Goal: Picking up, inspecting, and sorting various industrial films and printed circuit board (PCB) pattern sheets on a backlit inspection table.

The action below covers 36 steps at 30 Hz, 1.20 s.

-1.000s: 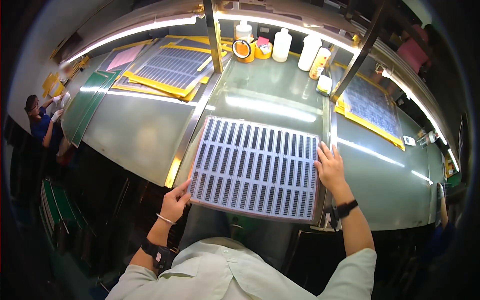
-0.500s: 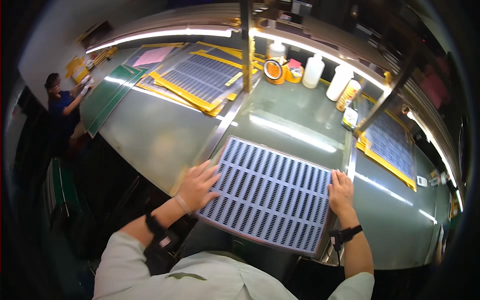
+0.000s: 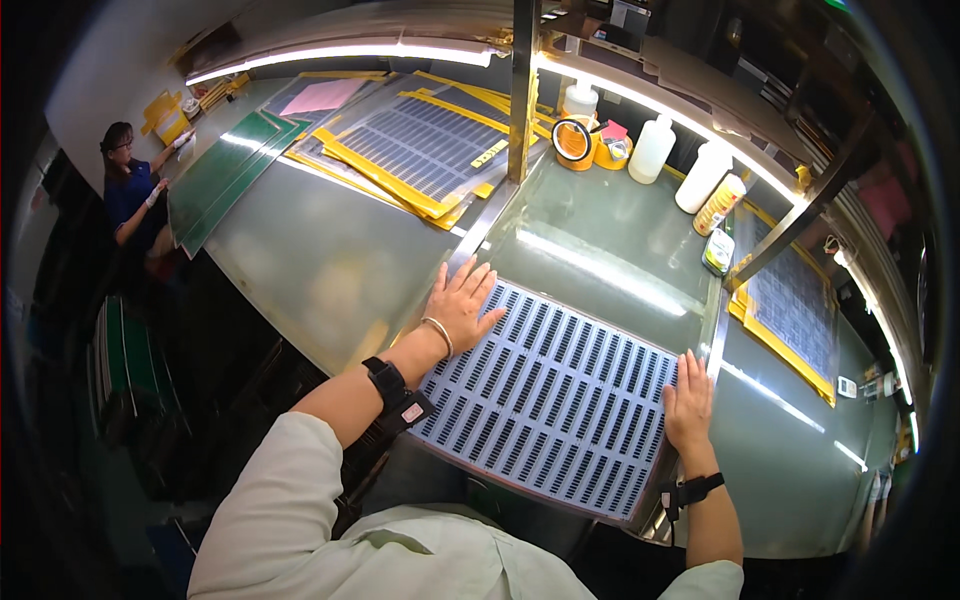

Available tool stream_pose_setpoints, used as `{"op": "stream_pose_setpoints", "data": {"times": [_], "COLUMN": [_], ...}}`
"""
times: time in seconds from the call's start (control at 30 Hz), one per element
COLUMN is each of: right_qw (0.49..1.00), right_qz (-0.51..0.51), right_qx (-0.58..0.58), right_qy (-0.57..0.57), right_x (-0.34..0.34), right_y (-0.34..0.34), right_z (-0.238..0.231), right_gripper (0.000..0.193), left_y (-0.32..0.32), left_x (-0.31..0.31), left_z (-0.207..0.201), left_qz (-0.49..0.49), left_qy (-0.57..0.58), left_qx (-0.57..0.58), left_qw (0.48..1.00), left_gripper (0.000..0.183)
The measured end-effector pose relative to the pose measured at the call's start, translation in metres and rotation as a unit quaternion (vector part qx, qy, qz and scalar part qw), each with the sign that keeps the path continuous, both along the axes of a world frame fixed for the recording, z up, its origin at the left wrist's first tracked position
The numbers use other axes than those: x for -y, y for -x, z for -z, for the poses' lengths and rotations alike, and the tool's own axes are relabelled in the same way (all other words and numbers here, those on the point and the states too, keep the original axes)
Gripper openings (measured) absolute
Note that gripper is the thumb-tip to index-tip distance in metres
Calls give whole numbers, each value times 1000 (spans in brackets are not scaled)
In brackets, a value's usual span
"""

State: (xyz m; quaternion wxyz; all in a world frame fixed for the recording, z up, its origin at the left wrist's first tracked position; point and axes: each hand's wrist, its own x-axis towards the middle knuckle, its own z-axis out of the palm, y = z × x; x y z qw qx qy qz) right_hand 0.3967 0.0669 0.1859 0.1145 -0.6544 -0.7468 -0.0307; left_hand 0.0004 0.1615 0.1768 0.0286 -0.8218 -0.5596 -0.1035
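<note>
A flat rectangular panel (image 3: 545,400), pale violet with rows of black ladder-like marks, lies on the bench in front of me, its near edge toward my body. At its far left corner rests my left hand (image 3: 464,308), fingers spread and flat, partly over the panel's surface. My right hand (image 3: 688,408) lies along the panel's right edge with its fingers stretched out and pointing away from me. Neither hand grips the panel.
Yellow-edged film sheets (image 3: 420,150) are piled at the far left, near green boards (image 3: 225,180) beside a co-worker (image 3: 135,190). Tape rolls (image 3: 573,142), white bottles (image 3: 652,150) and a yellow can (image 3: 719,205) stand behind. A metal post (image 3: 523,90) rises from the bench.
My left hand has slid forward along the panel's left edge to its far corner. The right hand stays at the right edge. The whole view has shifted slightly.
</note>
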Motion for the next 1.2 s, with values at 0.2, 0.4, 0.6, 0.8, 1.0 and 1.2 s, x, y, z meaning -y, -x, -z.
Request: {"op": "stream_pose_setpoints", "data": {"times": [0.2, 0.4, 0.6, 0.8, 1.0, 1.2], "right_qw": [998, 995, 994, 445, 416, 901], "right_qz": [-12, 12, 36, 197, 61, -31], "right_qx": [-26, -46, -98, -856, -847, -405], "right_qy": [56, 83, -21, 176, 325, 153], "right_x": [80, 219, 285, 273, 217, 247], "right_y": [22, 70, 106, 39, 58, 61], "right_z": [-5, -14, -24, 55, 11, -70], "right_gripper": [63, 66, 49, 48, 49, 32], "left_y": [5, -5, 2, 78, 109, 88], "left_x": [1, 25, 50, 190, 247, 207], "left_z": [7, 1, 1, -1, 0, 10], "left_qz": [-35, -13, -52, -38, -244, -188], "left_qy": [53, 62, 73, 12, 20, 352], "left_qx": [-5, 6, -10, 37, 405, 787], "left_qw": [998, 998, 996, 999, 881, 471], "left_gripper": [65, 66, 80, 75, 39, 31]}}
